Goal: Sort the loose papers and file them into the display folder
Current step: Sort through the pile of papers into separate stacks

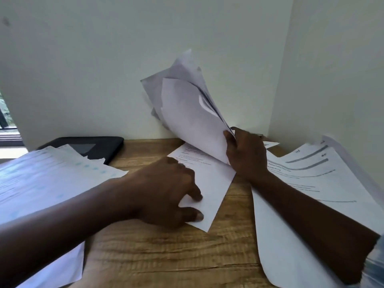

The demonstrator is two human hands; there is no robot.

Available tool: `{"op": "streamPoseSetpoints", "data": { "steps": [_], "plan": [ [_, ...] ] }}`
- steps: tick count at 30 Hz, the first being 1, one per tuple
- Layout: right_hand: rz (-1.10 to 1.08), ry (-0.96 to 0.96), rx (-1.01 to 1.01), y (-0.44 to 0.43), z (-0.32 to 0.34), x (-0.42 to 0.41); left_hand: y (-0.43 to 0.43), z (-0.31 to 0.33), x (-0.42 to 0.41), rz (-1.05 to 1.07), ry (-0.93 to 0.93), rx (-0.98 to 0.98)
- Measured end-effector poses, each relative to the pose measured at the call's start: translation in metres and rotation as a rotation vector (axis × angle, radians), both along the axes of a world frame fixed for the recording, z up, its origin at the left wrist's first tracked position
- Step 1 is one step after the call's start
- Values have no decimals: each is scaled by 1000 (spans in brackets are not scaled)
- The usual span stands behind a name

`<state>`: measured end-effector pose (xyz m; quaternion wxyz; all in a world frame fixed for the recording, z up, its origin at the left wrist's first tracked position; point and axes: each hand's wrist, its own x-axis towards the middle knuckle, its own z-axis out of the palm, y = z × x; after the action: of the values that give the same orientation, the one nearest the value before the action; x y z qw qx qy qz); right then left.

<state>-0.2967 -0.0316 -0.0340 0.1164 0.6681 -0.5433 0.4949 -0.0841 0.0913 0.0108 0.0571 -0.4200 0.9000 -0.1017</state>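
My right hand point(247, 152) grips a loose bundle of white sheets point(187, 104) by its lower edge and holds it upright against the back wall. My left hand point(168, 192) lies on a single printed sheet point(209, 179) flat on the wooden desk point(166, 256), with thumb and fingers curled at the sheet's near edge. A dark display folder point(104, 145) lies at the back left, partly under a pile of papers point(41, 179). Another spread of printed sheets point(311, 183) lies on the right, under my right forearm.
White walls close the desk at the back and on the right, forming a corner behind my right hand. A window edge point(6, 121) shows at far left. Bare wood shows in the middle front of the desk.
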Motion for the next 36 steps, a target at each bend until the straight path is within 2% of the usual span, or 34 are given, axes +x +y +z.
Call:
{"op": "streamPoseSetpoints", "data": {
  "steps": [2,3,6,13,18,36],
  "plan": [
    [13,-8,34,2,1,0,8,-3,12,24,196,85],
    [20,-6,45,5,2,1,11,-5,17,61,226,141],
    [26,-8,94,10,4,3,22,-14,25,187,142,311],
    [35,5,111,10,7,2,60,-9,40,-30,63,20],
    [35,-18,132,14,7,1,56,-23,46,89,104,311],
    [51,68,152,15,7,3,42,-36,52,82,317,346]
  ]
}}
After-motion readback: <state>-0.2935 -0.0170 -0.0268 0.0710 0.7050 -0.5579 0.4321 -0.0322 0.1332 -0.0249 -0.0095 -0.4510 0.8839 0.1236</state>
